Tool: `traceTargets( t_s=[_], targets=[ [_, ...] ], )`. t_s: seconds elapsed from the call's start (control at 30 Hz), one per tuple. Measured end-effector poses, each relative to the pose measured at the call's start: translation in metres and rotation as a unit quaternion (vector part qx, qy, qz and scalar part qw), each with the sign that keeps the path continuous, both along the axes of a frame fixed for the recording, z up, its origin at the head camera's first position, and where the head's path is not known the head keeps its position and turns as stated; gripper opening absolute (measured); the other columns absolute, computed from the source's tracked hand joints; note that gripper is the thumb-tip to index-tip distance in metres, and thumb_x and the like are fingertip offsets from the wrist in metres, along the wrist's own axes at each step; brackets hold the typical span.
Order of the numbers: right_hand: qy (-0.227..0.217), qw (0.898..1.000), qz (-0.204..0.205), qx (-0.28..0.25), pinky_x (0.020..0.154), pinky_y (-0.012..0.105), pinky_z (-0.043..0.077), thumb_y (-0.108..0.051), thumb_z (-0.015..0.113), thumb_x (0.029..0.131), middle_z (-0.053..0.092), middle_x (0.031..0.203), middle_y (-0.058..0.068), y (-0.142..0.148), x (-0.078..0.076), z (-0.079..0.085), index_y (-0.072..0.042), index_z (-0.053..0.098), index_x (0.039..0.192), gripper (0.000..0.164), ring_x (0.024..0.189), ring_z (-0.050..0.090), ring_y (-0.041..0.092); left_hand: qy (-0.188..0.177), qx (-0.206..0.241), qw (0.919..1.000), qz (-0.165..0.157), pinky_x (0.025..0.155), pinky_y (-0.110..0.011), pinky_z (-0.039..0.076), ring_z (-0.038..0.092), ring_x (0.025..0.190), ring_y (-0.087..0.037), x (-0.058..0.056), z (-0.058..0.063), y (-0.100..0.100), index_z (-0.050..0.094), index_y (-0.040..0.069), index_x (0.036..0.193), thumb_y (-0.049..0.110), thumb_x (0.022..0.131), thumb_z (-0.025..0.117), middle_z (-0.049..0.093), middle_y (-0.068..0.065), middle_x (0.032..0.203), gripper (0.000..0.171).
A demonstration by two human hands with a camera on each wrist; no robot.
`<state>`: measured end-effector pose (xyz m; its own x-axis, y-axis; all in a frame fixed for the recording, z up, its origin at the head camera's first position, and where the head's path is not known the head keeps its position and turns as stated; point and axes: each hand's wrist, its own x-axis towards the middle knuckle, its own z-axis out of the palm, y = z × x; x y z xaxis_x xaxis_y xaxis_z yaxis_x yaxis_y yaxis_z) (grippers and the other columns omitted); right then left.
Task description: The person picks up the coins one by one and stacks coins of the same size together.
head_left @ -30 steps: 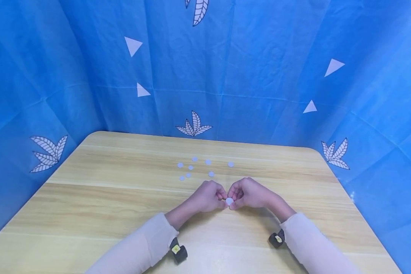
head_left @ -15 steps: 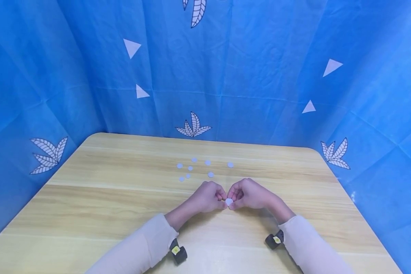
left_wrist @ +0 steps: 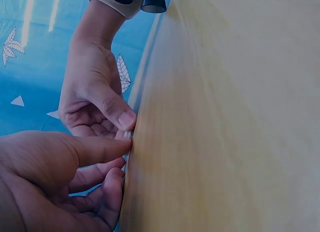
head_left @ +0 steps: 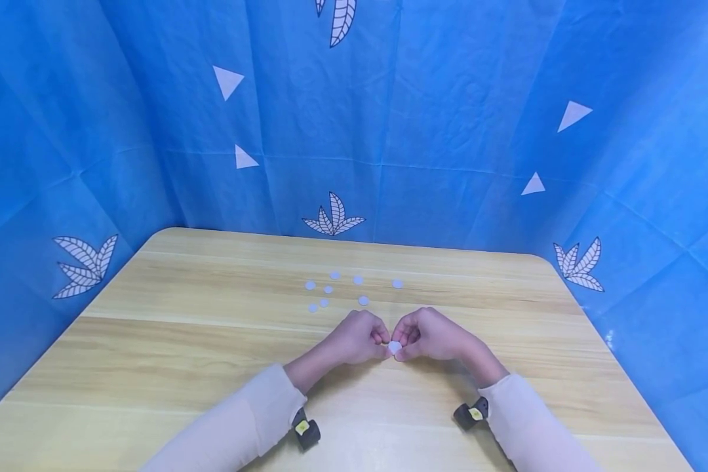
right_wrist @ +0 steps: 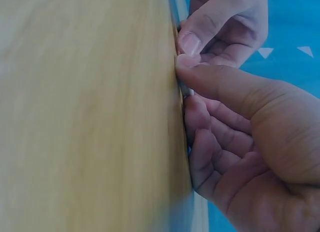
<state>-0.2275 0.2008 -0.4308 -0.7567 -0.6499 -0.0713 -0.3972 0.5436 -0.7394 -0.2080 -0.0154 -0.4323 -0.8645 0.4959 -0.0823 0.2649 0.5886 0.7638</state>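
In the head view a small round white disc [head_left: 395, 347] lies between the two hands, low over the wooden table. My left hand [head_left: 362, 337], with curled fingers, pinches its left edge between thumb and fingertips. From the other side my right hand [head_left: 429, 334] pinches its right edge in the same way. The left wrist view shows both thumbs meeting at the disc's thin rim [left_wrist: 128, 135], right at the tabletop. In the right wrist view a sliver of the disc [right_wrist: 186, 87] shows under the right thumb [right_wrist: 200, 79]; the fingers hide the rest.
Farther back on the wooden table [head_left: 212, 367] several small white discs lie scattered, among them one disc [head_left: 363, 301] just beyond the hands and another disc [head_left: 397, 284] to the right. A blue patterned curtain [head_left: 448, 131] stands behind the table's far edge.
Both hands and the disc between them stay in nearly the same place. The right wrist and its camera have shifted slightly to the left.
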Motion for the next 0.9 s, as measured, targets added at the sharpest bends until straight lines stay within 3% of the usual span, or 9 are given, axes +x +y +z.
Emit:
traceTargets(
  t_s=[0.4, 0.73, 0.9],
  targets=[
    [0.013, 1.000, -0.001, -0.002, 0.067, 0.025, 0.055, -0.012, 0.088, 0.080, 0.069, 0.078, -0.007, 0.000, 0.003, 0.001, -0.012, 0.075, 0.090, 0.017, 0.073, 0.064, 0.013, -0.008, -0.002, 1.0000, -0.003, 0.067, -0.024, 0.054, 0.060, 0.073, -0.012, -0.001, 0.005, -0.002, 0.074, 0.005, 0.092, 0.002, 0.084, 0.081, 0.065, 0.002, 0.080, 0.011],
    [-0.002, 1.000, 0.000, -0.010, 0.068, 0.024, 0.055, -0.011, 0.088, 0.080, 0.069, 0.078, -0.004, 0.000, 0.002, 0.003, -0.011, 0.075, 0.090, 0.017, 0.074, 0.064, 0.013, 0.008, -0.006, 0.9999, 0.008, 0.062, -0.024, 0.053, 0.060, 0.069, -0.013, -0.006, 0.014, -0.009, 0.075, 0.002, 0.096, 0.001, 0.085, 0.078, 0.065, 0.000, 0.081, 0.012],
    [-0.006, 1.000, -0.001, -0.012, 0.069, 0.024, 0.056, -0.011, 0.089, 0.079, 0.070, 0.079, -0.004, 0.000, 0.002, 0.002, -0.011, 0.075, 0.090, 0.018, 0.075, 0.064, 0.013, 0.031, -0.035, 0.9987, 0.021, 0.068, -0.026, 0.054, 0.060, 0.076, -0.014, -0.012, 0.022, -0.011, 0.074, 0.002, 0.098, 0.004, 0.086, 0.078, 0.064, 0.001, 0.083, 0.013]
  ],
)
